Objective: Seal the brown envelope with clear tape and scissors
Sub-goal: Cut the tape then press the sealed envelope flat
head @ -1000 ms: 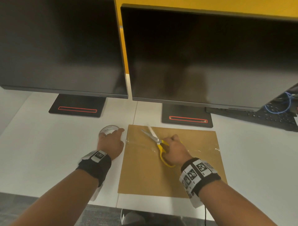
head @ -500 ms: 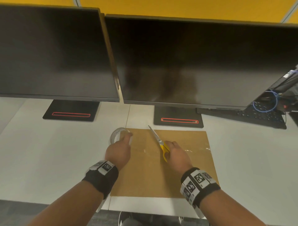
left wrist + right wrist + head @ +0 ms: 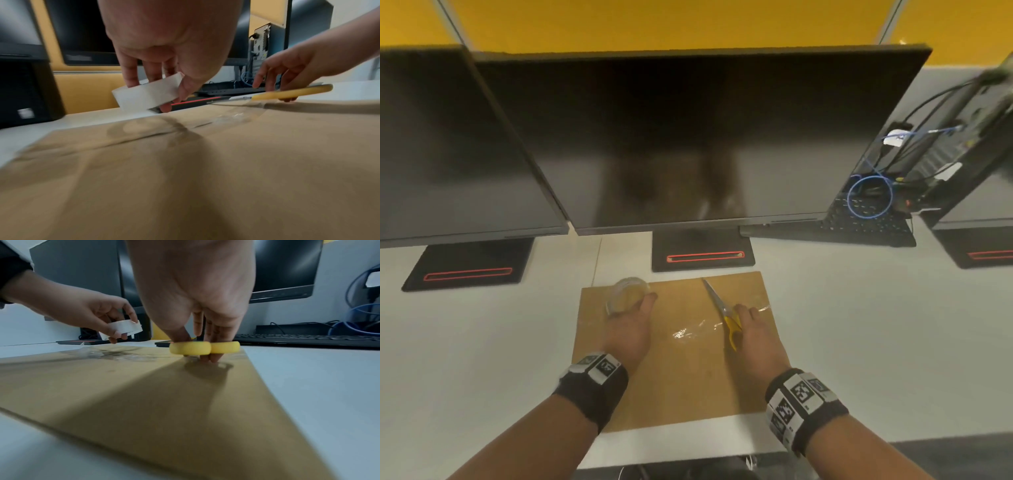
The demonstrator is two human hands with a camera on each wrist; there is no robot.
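Observation:
A brown envelope lies flat on the white desk, with a strip of clear tape stuck across its middle. My left hand holds the roll of clear tape tilted, a little above the envelope's far left corner. My right hand has its fingers through the yellow handles of the scissors, just above the envelope's right part. The blades are together and point away from me.
Two black monitors stand on bases just behind the envelope. A black keyboard and a computer case with blue cables sit at the back right. The desk edge is near me.
My left hand lifted the tape roll off the desk and carried it right, over the envelope's corner. The scissors closed, and my right hand shifted toward the envelope's right side.

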